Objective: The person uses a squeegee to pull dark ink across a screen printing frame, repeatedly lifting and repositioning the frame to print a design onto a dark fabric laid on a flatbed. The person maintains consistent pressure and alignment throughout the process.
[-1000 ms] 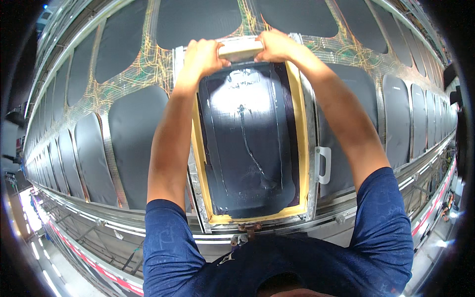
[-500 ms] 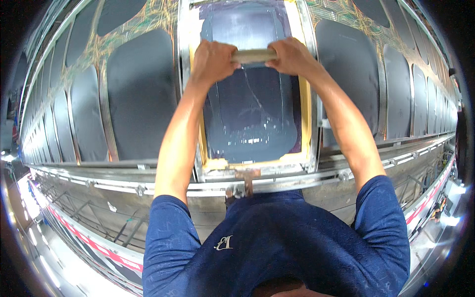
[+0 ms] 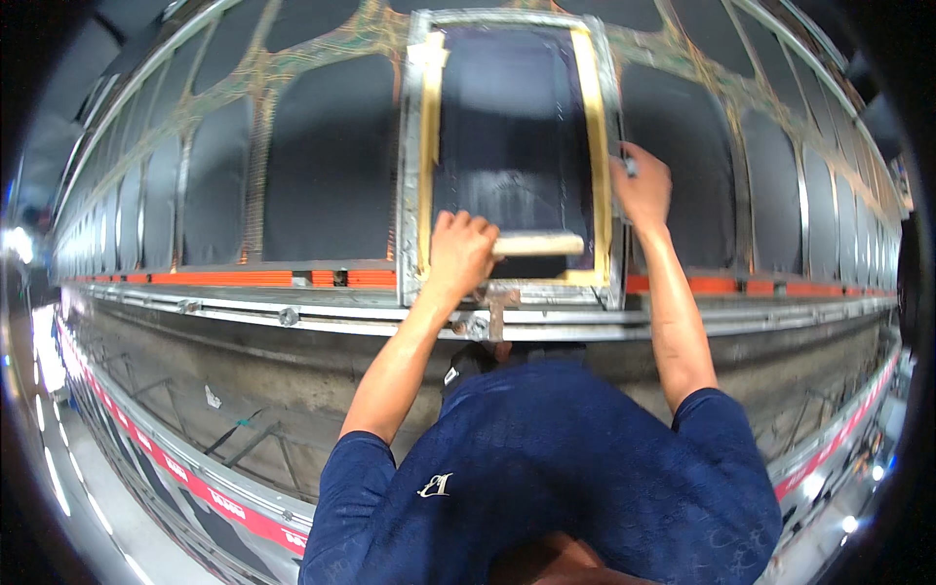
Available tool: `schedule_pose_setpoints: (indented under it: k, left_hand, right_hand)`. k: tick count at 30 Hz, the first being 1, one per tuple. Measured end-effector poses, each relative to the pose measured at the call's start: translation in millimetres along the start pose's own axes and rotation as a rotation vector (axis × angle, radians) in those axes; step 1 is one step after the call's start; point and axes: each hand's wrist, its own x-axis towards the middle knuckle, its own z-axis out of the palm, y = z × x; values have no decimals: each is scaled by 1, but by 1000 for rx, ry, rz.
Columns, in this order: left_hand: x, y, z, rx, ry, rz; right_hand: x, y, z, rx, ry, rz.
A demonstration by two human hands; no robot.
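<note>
A screen-printing frame (image 3: 414, 166) with a metal border, yellow tape along its inner edges and dark mesh (image 3: 507, 127) lies in front of me. My left hand (image 3: 462, 252) is closed round the left end of a pale squeegee (image 3: 541, 244), which lies across the near part of the mesh. The squeegee's right end is free. My right hand (image 3: 643, 185) is at the frame's right side, its fingers curled round a small grey handle (image 3: 631, 168) there. Its fingertips are slightly blurred.
Dark rounded panels (image 3: 327, 161) lie in rows on the long table to both sides, with patterned strips between them. A metal rail (image 3: 361, 320) runs along the near edge, below an orange strip (image 3: 224, 279). A clamp-like bracket (image 3: 499, 314) sits at the frame's near edge.
The squeegee has come toward me, from the upper mesh to its near end. My right hand has let go of it and moved to the frame's right side; my left hand still holds it.
</note>
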Motion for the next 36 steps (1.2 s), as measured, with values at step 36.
schedule_pose_setpoints:
  k: [36]
  left_hand:
    - [-201,-268,-89,-67,66,35]
  right_hand:
    - [-20,-216,221,348,131,349]
